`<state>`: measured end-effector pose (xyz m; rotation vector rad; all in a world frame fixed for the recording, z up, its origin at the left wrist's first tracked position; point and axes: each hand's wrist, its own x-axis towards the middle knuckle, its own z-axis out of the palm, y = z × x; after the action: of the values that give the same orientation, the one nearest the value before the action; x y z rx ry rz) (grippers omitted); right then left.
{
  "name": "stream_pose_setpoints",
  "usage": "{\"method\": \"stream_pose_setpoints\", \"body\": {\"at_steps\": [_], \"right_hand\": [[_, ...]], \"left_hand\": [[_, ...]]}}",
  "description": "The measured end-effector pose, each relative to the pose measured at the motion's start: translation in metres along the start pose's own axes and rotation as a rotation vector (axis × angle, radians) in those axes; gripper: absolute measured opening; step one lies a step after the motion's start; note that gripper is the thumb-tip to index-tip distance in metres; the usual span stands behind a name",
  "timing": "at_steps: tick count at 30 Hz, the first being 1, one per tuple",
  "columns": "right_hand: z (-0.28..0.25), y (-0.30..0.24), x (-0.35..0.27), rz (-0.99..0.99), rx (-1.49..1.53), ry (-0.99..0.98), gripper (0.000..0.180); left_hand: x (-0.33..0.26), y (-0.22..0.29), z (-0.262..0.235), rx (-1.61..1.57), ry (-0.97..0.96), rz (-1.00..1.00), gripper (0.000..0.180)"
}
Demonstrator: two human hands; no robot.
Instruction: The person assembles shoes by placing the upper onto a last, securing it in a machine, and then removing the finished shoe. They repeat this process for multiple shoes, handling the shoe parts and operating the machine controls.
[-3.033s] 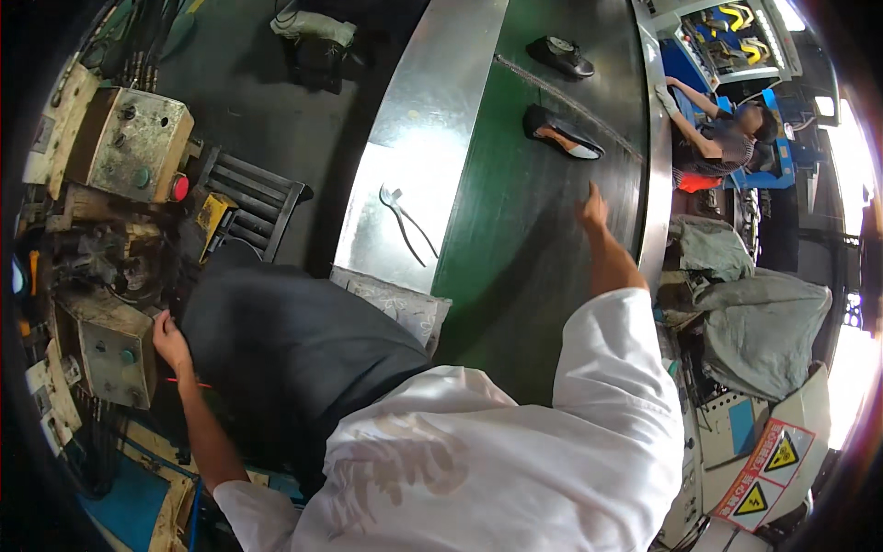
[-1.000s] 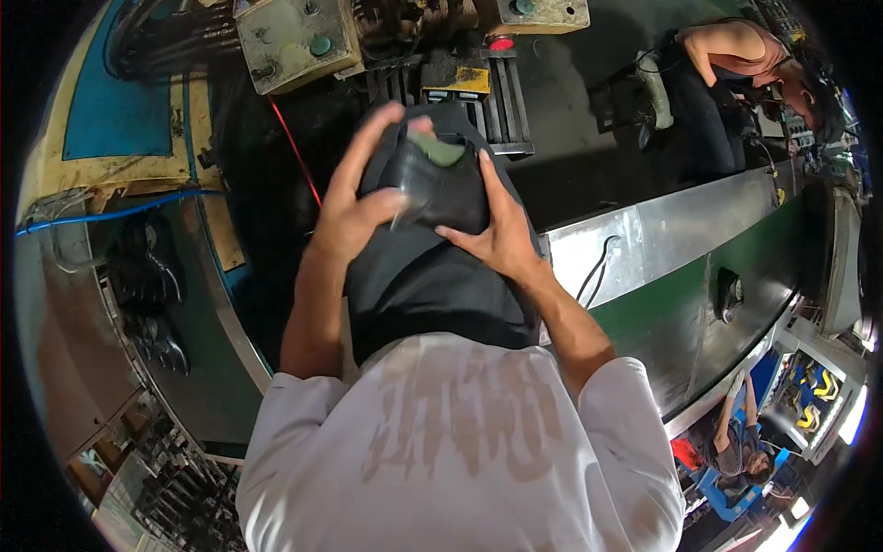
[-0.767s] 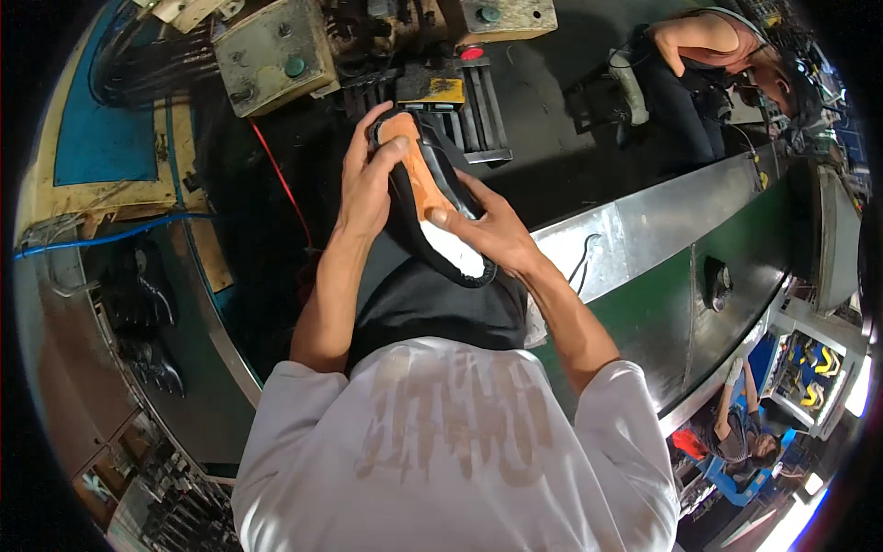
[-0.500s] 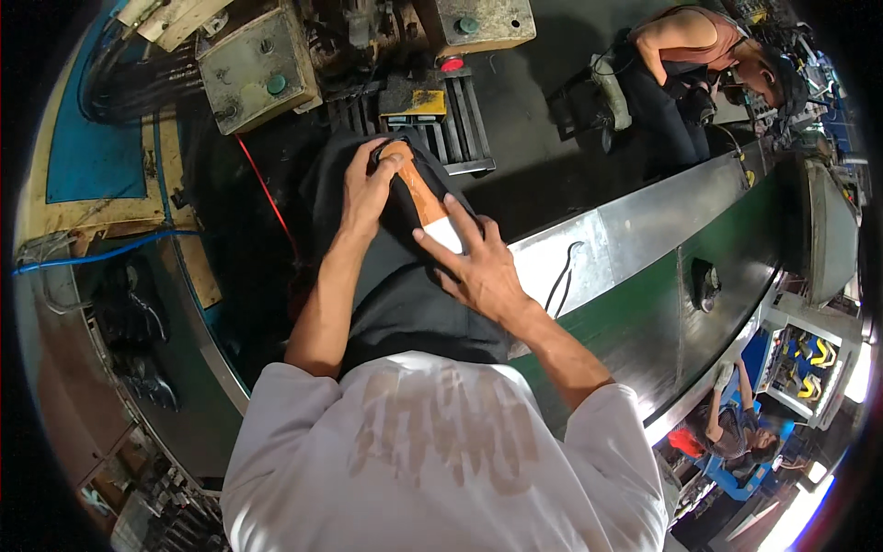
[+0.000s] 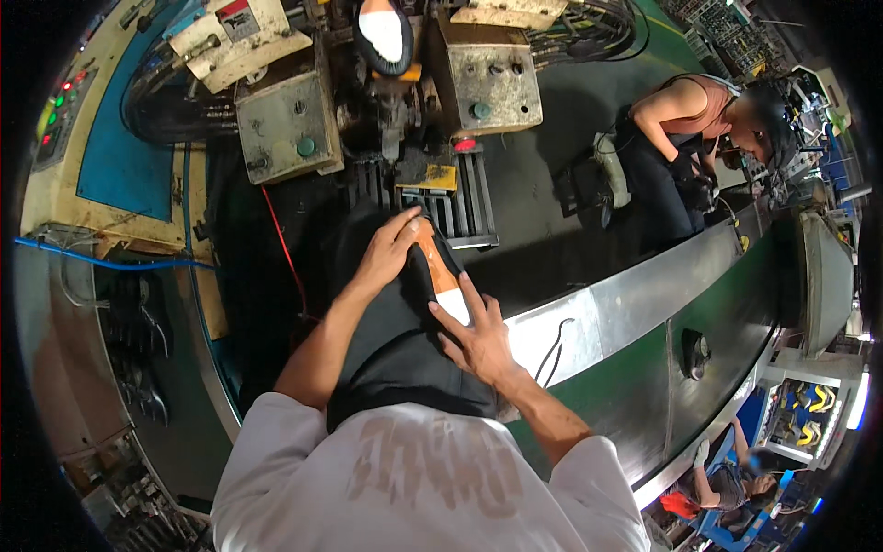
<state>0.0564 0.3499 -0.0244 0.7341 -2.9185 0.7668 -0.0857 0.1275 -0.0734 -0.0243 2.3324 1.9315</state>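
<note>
A black shoe upper [image 5: 439, 269] lies sole side up over my dark-trousered lap, its bottom brown toward the heel and white toward the toe. Around the heel end, my left hand [image 5: 388, 250] grips it, thumb pressed on the brown part. My right hand [image 5: 481, 342] holds the toe end, with fingers spread along the edge of the white part. Beyond my knees, a similar shoe upper [image 5: 383, 41] with a white bottom sits in a machine between two worn control boxes.
The control boxes [image 5: 290, 124] carry green buttons. A slatted metal rack [image 5: 474, 198] with a yellow-topped block is ahead. On my right runs a green conveyor belt [image 5: 635, 386] with a metal edge, a black hook-shaped tool [image 5: 555, 350] and a dark shoe [image 5: 696, 354]. Co-workers sit to the right.
The view has tilted upward, bringing the shoe upper in the machine into sight. Both hands stay on the held shoe upper; the left fingers have shifted slightly at its heel.
</note>
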Motion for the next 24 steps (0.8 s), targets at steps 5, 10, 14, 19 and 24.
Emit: {"method": "stream_pose_setpoints", "body": {"at_steps": [5,10,14,19,24], "right_hand": [[-0.029,-0.001,0.009,0.155,0.124,0.196,0.063],[-0.075,0.012,0.048,0.215,-0.031,0.227,0.063],[-0.104,0.016,0.116,0.109,-0.098,0.247,0.072],[-0.122,0.008,0.230,-0.012,-0.142,0.298,0.069],[-0.100,0.009,0.336,-0.137,-0.210,0.385,0.069]], "left_hand": [[0.112,0.021,-0.077,-0.036,0.299,0.232,0.037],[0.235,0.135,-0.117,-0.713,0.000,-0.106,0.055],[0.286,0.153,-0.102,-0.689,-0.007,-0.168,0.045],[0.222,0.156,-0.122,-0.750,-0.166,-0.016,0.053],[0.138,0.160,-0.155,-1.192,-0.484,0.013,0.086]]}}
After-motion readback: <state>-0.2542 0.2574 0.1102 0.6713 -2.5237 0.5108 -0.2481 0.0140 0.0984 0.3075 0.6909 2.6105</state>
